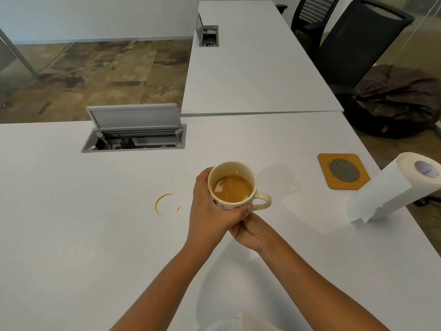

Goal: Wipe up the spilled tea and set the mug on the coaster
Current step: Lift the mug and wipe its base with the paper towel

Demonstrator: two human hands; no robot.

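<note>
A crumpled bit of white tissue [226,322] shows at the bottom edge, between the forearms. Above it, the left hand [210,209] wraps the cream ceramic mug of tea [232,187], fingers curled round its left side and base. The right hand [250,229] cups underneath, fingers hidden. The mug hangs over the white table [71,235], between the amber tea ring [165,204] and the square orange coaster [343,170].

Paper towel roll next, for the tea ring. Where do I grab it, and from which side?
Pinch the loose torn sheet hanging off the paper towel roll, coming from the left, the mug's side. The roll leans at the table's right edge with that flap facing inward; steadying its body likely helps the tear.
</note>
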